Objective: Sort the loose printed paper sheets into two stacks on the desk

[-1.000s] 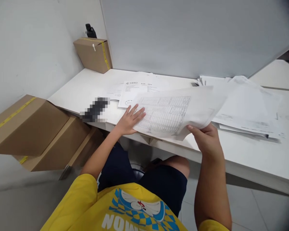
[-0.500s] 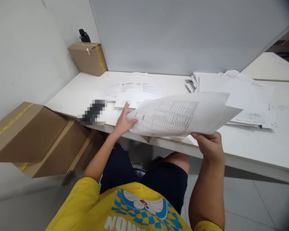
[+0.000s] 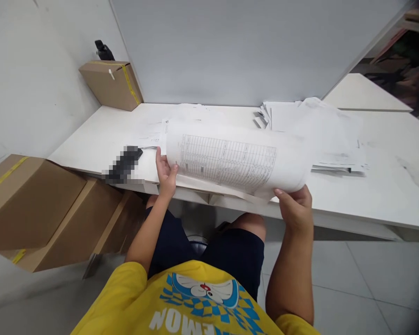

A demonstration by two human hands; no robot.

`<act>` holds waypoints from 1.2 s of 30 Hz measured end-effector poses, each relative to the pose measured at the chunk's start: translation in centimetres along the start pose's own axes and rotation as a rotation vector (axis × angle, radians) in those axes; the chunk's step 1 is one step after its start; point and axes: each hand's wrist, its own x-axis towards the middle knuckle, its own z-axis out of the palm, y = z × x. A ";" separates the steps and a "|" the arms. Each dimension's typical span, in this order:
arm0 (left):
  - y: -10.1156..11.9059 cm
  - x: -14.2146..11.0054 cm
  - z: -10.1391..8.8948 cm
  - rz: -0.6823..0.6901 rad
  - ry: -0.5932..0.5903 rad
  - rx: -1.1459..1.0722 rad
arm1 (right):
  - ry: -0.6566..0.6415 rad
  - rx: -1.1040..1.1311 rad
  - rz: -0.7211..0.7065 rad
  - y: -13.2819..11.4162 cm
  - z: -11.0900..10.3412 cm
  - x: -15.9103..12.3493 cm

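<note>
A curved sheet of paper [image 3: 226,158] printed with a table is held up over the desk's front edge; whether more than one sheet is there I cannot tell. My right hand [image 3: 296,207] pinches its lower right corner, thumb on top. At the left edge of the sheet is my left hand [image 3: 166,174], thumb on the near face and the other fingers partly behind it. Beneath and behind the held sheet lie other printed papers [image 3: 146,135], mostly covered by it.
A messy paper stack [image 3: 296,118] lies to the right on the white desk [image 3: 380,195]. One cardboard box [image 3: 110,86] stands in the back left corner; larger boxes [image 3: 31,200] stand left of the desk. A blurred dark object [image 3: 125,163] rests near the front left edge.
My left hand has moved left and now grips the sheet's left edge. The sheet has swung leftward and lies more level, covering the printed page behind it. The camera view has shifted right.
</note>
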 end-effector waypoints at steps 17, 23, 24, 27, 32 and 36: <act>-0.7 -0.4 0.5 0.016 -0.042 0.146 | 0.051 -0.021 -0.029 0.8 1.9 -0.5; 1.1 -2.5 -1.3 0.081 0.057 0.068 | 0.094 -0.067 -0.115 -1.2 -0.6 -3.6; 1.4 -2.8 -1.8 0.074 0.061 0.037 | 0.093 -0.080 -0.137 -1.2 -1.3 -4.2; 2.1 -2.9 -2.7 0.025 -0.017 -0.042 | 0.075 -0.147 -0.173 -1.2 -2.9 -5.4; 3.2 0.0 -1.9 0.034 -0.118 0.004 | 0.106 -0.159 -0.180 -1.7 -2.9 -3.9; 2.3 2.2 -1.2 0.040 -0.200 -0.046 | 0.204 -0.014 -0.127 -1.9 -0.8 -1.3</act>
